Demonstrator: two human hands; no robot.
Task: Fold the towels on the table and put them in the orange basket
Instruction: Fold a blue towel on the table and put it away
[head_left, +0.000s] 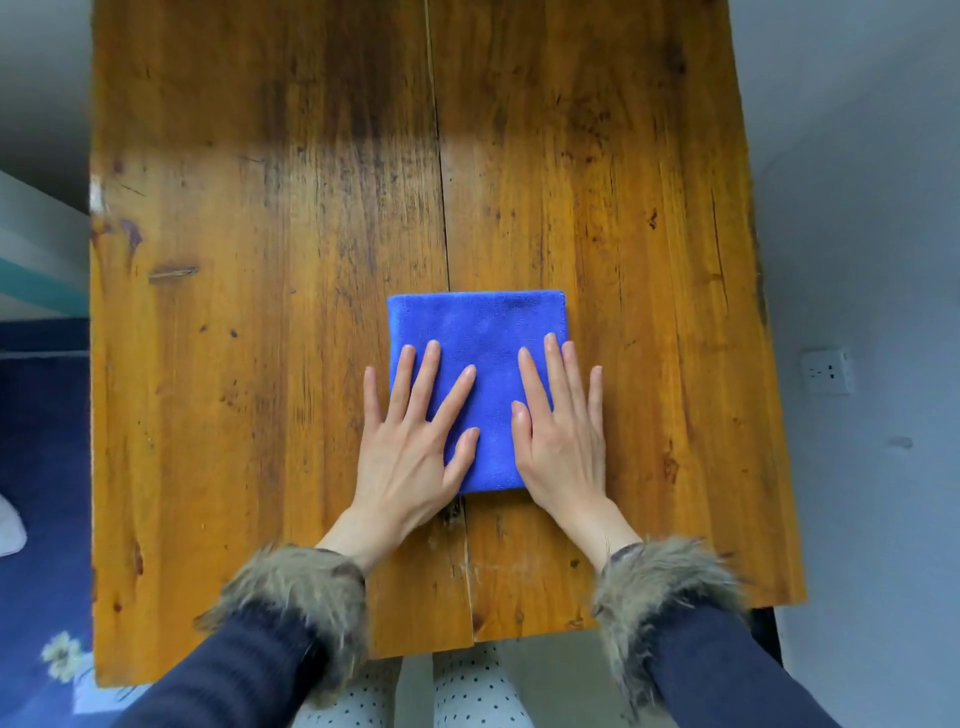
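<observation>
Towel: a blue towel (480, 353) lies folded into a neat rectangle on the wooden table (260, 260), a little toward the near edge and just right of the crack between the two planks.
Left hand: the left hand (410, 441) lies flat, palm down, on the towel's left side; its fingers are straight and spread apart, the little finger reaching past the towel's left edge onto bare wood, the thumb lying on the cloth.
Right hand: the right hand (563, 436) lies flat on the towel's right side; its fingers are straight and held close together, the outer fingers over the towel's right edge.
Sleeves: both arms wear dark sleeves (727, 670) with shaggy brown-grey fur cuffs (301, 587) at the wrists.
Table: worn orange-brown boards with dark stains and knots.
Surroundings: a white wall socket (827, 371) sits on the pale wall to the right; a dark blue floor covering (41, 467) with a pale flower motif shows at the left.
Writing: no brand, label or lettering can be read on the towel or the socket.
</observation>
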